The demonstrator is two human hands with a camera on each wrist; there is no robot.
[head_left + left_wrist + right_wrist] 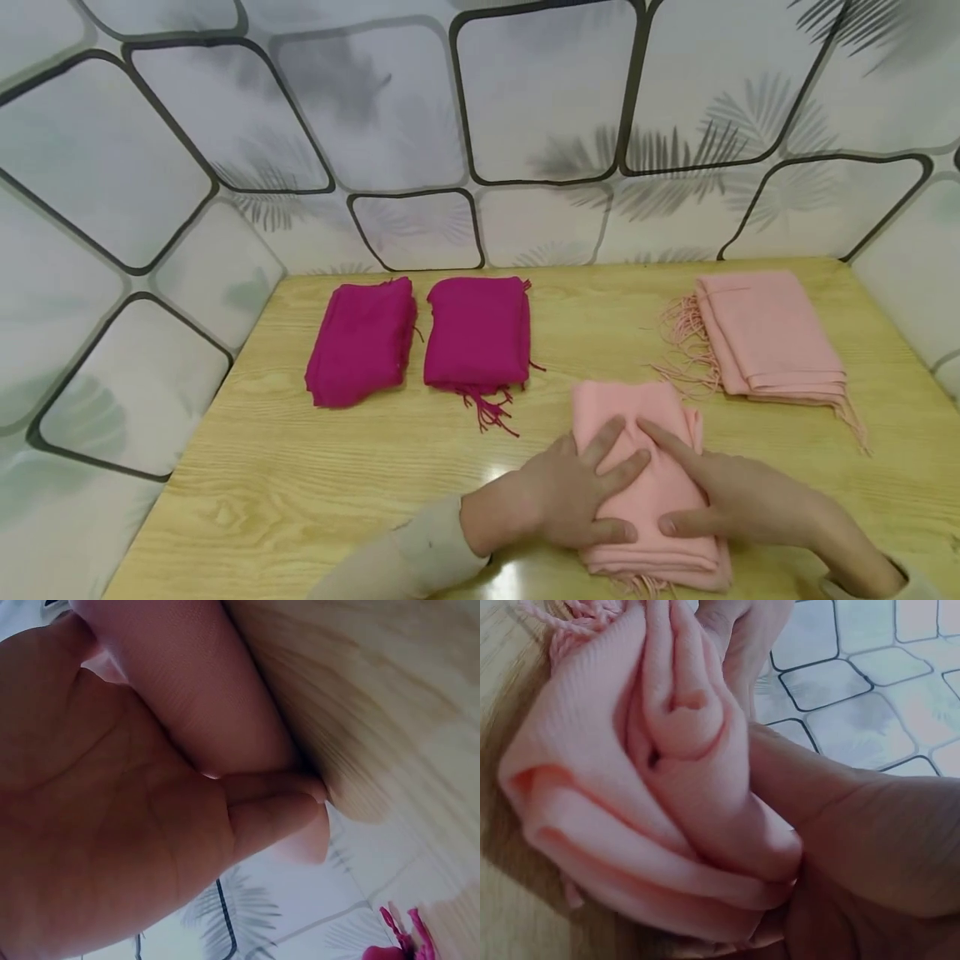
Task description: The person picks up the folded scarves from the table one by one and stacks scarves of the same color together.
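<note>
Pink scarf point(660, 492): folded on worktop point(300, 500), beneath both hands; likely light, limp
Left hand point(573, 492): fingers spread across top
Right hand point(750, 500): fingers wide too, opposite side
Folded edges point(195, 682): best hold, layers together

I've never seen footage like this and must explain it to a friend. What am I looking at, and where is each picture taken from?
There's no machine: the grip is a person's bare left hand and right hand. The wide picture comes from a camera on their head, looking down; each close-up comes from a camera on one wrist. On the wooden table lie two folded purple scarves, to the left, and a far pink scarf, to the right. Both hands are spread on the near pink scarf.
</note>
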